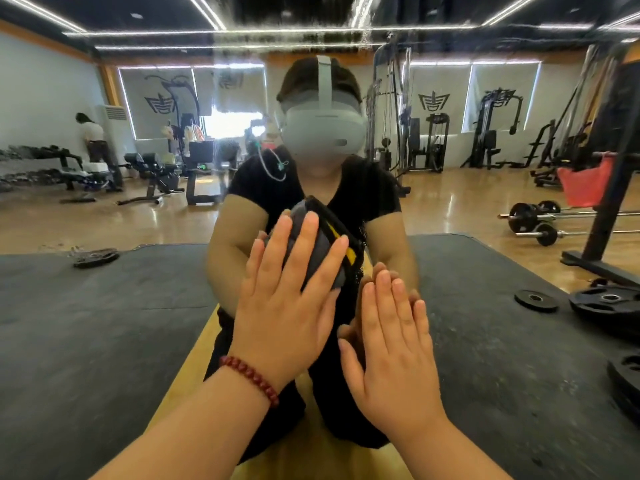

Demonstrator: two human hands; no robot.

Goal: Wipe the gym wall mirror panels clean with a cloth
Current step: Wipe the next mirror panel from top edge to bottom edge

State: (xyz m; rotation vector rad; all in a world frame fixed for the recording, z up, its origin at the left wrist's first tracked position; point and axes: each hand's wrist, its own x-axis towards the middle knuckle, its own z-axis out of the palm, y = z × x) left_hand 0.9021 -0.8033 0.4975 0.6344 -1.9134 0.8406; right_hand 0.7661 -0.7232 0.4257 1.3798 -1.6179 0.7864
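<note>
While pressed flat, cloth (320, 244) under left hand (287, 299)

My left hand (291, 306), a red bead bracelet (250, 378) at its wrist, presses a grey cloth (317, 247) flat against the mirror (485, 168), while my right hand (394, 344) lies flat on the glass just beside it.

Red bead bracelet (250, 379), black tee (277, 188)

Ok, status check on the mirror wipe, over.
Left hand flat, pressing grey cloth on mirror. Right hand flat on glass, bare. Streaks up top. Nothing blocking.
</note>
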